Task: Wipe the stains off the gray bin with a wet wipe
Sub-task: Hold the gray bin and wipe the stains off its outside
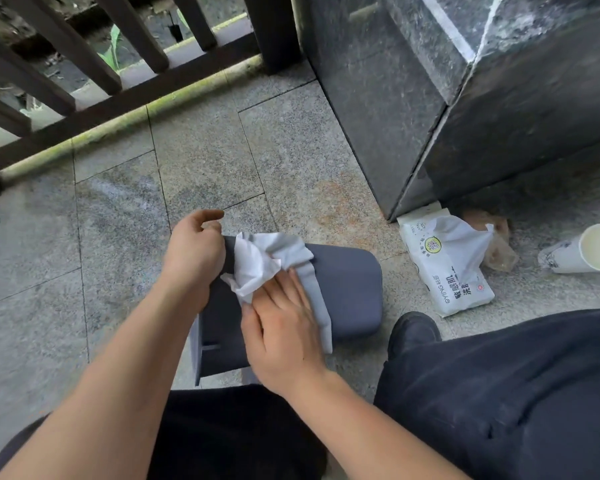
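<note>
- Where writing can be read, it is on the white wet-wipe pack (445,268) lying on the paving right of the bin: a round green-and-yellow emblem, the Latin letters "YIING" along one edge, and bold black Chinese characters; the smaller print is too fine to read.
- A white wipe pokes up, crumpled, from the top of that pack.
- The gray bin (347,292) lies on its side on the granite paving (118,237), low in the centre of the view, just ahead of the person's knees — a dark slate-gray plastic body with rounded corners and a paler gray band across it.
- The left hand (194,252) grips the bin's far left edge, fingers curled over the rim.
- The right hand (284,336) lies flat, fingers together and extended, pressing a crumpled white wet wipe (253,268) against the bin's upturned side.
- A black shoe (414,332) sits just beside the bin's right end, with dark trousers (499,393) filling the lower right.
- A white paper cup (586,249) lies tipped over at the right edge, beyond the pack, near a crumpled clear bag (499,251).
- A dark polished stone pillar (447,98) rises at upper right, its base corner touching the pack.
- A dark wooden railing (101,81) runs across the upper left — between it and the bin the paving is open.
</note>
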The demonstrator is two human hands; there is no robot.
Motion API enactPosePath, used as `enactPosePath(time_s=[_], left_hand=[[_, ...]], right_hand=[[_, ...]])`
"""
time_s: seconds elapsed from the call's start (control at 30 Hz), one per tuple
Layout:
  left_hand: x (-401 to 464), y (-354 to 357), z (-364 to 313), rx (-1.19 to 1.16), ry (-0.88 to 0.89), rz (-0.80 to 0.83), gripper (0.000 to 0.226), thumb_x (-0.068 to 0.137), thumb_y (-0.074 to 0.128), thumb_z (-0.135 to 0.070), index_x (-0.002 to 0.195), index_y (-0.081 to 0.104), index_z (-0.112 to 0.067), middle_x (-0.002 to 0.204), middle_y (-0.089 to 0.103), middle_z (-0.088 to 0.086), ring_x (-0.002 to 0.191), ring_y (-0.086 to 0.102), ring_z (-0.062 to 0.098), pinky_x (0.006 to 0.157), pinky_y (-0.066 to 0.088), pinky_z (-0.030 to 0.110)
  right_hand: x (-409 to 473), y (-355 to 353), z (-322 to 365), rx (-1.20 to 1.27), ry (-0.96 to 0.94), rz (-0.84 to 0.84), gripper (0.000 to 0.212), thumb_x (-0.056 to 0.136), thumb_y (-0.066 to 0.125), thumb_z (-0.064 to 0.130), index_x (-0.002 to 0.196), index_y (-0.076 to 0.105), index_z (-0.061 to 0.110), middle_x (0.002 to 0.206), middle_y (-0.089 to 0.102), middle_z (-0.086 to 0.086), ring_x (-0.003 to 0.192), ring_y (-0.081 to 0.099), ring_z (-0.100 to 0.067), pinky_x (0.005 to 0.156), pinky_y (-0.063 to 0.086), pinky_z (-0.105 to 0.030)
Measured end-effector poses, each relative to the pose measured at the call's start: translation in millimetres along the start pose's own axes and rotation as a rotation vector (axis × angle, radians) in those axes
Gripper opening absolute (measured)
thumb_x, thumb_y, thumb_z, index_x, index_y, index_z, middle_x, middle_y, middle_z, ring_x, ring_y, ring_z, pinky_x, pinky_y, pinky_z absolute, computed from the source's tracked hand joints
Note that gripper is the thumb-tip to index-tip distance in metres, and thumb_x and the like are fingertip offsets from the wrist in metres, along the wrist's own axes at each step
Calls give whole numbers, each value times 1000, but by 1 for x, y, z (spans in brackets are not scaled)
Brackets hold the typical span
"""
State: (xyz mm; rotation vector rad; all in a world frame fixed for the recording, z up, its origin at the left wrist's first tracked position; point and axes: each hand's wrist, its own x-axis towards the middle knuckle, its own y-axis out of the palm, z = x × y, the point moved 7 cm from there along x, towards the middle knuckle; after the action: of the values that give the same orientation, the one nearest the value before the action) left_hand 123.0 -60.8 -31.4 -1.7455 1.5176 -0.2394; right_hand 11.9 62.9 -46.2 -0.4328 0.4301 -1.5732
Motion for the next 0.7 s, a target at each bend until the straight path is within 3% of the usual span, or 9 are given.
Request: enactPosePath(time_s=[0.1, 0.2, 0.27, 0.33, 0.43, 0.6, 0.7], left_hand=[[-6, 1, -11, -34, 57, -16, 28, 101, 42, -20, 120, 62, -24, 74, 59, 3, 57, 48, 15, 60, 39, 30], [-13, -1, -24, -27, 156, -10, 31, 101, 43, -23, 128, 57, -28, 108, 67, 5, 88, 63, 20, 81, 51, 39], [-17, -2, -32, -29, 241, -16, 34, 101, 43, -23, 133, 54, -31, 114, 65, -6, 101, 62, 12, 89, 51, 40], [-19, 1, -35, -38, 307, 0, 35, 102, 44, -26, 135, 51, -34, 94, 64, -23, 81, 58, -10, 78, 50, 27], [-26, 11, -34, -22, 383, 89, 37, 103, 43, -28, 139, 47, -37, 68, 58, -13, 53, 48, -1, 55, 42, 24], [-37, 30, -40, 41, 453, 272, 49, 103, 44, -28, 148, 32, -46, 57, 53, -6, 50, 47, 11, 49, 36, 25], [-35, 30, -41, 79, 437, 285, 49, 102, 45, -29, 146, 33, -49, 60, 56, -7, 50, 48, 5, 47, 35, 20]], right_hand=[[4, -6, -2, 67, -33, -51, 45, 98, 41, 20, 140, 52, 10, 147, 53, -9, 145, 37, -23, 118, 29, -47], [7, -9, -3, 96, -73, -113, 43, 97, 43, 16, 139, 52, 13, 146, 54, -8, 144, 39, -22, 116, 32, -51], [9, -10, -4, 97, -79, -124, 45, 97, 42, 15, 141, 50, 14, 148, 52, -7, 146, 36, -21, 116, 33, -52], [9, -11, -7, 83, -64, -137, 46, 96, 41, 14, 141, 50, 11, 149, 51, -8, 146, 35, -22, 115, 34, -51], [9, -13, -10, 84, -58, -149, 46, 96, 41, 12, 140, 51, 7, 147, 53, -9, 144, 39, -23, 113, 37, -52], [14, -18, -13, 69, -43, -188, 46, 92, 40, 15, 135, 55, 6, 140, 59, -13, 138, 44, -27, 110, 41, -52], [14, -18, -14, 79, -54, -195, 44, 93, 40, 17, 133, 56, 6, 138, 60, -13, 135, 47, -27, 108, 42, -51]])
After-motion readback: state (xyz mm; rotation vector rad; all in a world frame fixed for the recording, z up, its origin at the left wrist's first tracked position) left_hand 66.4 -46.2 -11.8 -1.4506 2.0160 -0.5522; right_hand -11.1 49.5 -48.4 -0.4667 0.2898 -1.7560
